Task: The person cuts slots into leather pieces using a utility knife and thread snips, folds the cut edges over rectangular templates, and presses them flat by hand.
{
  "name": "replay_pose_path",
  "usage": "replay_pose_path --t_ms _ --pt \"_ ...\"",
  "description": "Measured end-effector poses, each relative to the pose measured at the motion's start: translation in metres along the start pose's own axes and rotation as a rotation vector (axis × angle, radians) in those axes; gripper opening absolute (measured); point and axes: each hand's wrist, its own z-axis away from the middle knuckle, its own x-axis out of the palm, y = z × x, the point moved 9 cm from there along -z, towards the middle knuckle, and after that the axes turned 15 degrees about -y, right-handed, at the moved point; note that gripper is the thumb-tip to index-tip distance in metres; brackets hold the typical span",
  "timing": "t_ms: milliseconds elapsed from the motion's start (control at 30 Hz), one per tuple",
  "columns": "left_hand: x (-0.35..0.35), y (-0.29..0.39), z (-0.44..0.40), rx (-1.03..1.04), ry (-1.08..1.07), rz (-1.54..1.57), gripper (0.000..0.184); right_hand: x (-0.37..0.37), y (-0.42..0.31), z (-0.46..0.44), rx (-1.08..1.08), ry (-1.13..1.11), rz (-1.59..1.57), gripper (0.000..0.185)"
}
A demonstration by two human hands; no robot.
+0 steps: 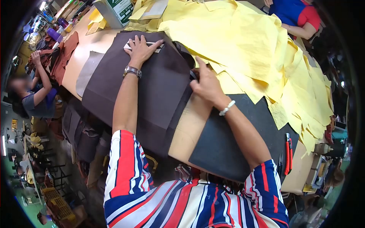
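My left hand lies flat with its fingers spread, pressing on a small black-and-white striped piece on top of a large dark brown sheet. The sheet looks like leather or fabric. At the sheet's right edge is my right hand, its index finger stretched forward and the other fingers curled. Something dark shows between its thumb and index finger, but I cannot make out what it is. Beyond that hand, a dark curled part of the material stands up by the yellow sheets.
Yellow sheets are heaped across the back and right. A black mat lies under my right forearm, with a red cutter at its right. A metal can stands at the back. Other people are at left and upper right.
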Motion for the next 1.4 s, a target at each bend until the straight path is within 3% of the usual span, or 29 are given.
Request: replay_pose_path --t_ms 100,233,333,500,567,633,700,800,967,1033,1233,1300,1400 --pt "0.002 -0.006 -0.005 -0.017 -0.008 -0.017 0.101 0.006 -0.01 -0.007 -0.01 0.039 0.336 0.07" --pt "0.004 -0.009 -0.008 -0.022 -0.004 -0.039 0.1 -0.009 -0.006 -0.008 0.067 0.046 0.407 0.071" --pt "0.004 -0.009 -0.007 -0.033 -0.022 -0.047 0.103 -0.041 -0.003 0.015 -0.001 0.169 0.469 0.066" --pt "0.0 -0.001 -0.001 -0.059 -0.109 -0.072 0.111 -0.082 -0.036 0.052 -0.091 0.209 0.357 0.064" --pt "0.001 -0.003 -0.006 -0.042 -0.125 -0.073 0.112 -0.069 -0.059 0.054 -0.1 0.139 0.259 0.064" --pt "0.002 -0.001 -0.004 -0.038 -0.136 -0.082 0.113 -0.045 -0.093 0.056 -0.279 0.111 0.175 0.068" --pt "0.002 0.001 0.004 -0.025 -0.12 -0.057 0.118 -0.008 -0.107 0.047 -0.314 0.017 0.181 0.073" --pt "0.004 0.003 0.006 -0.029 -0.121 -0.026 0.126 0.031 -0.103 0.023 -0.283 -0.102 0.259 0.071" --pt "0.003 0.007 0.011 -0.033 -0.114 -0.025 0.127 -0.002 -0.047 -0.017 -0.144 0.145 0.298 0.065" --pt "0.004 0.008 0.011 -0.026 -0.102 -0.019 0.127 -0.02 -0.011 -0.032 0.027 0.182 0.312 0.061" --pt "0.003 0.005 0.007 -0.031 -0.08 -0.045 0.126 -0.03 0.011 -0.031 0.211 0.099 0.457 0.052" --pt "0.005 0.001 -0.004 -0.011 -0.072 -0.084 0.125 -0.028 -0.012 -0.014 0.0 0.202 0.572 0.047" --pt "0.011 -0.012 -0.026 -0.003 -0.06 -0.174 0.123 -0.062 -0.057 0.056 -0.083 0.217 0.57 0.044"
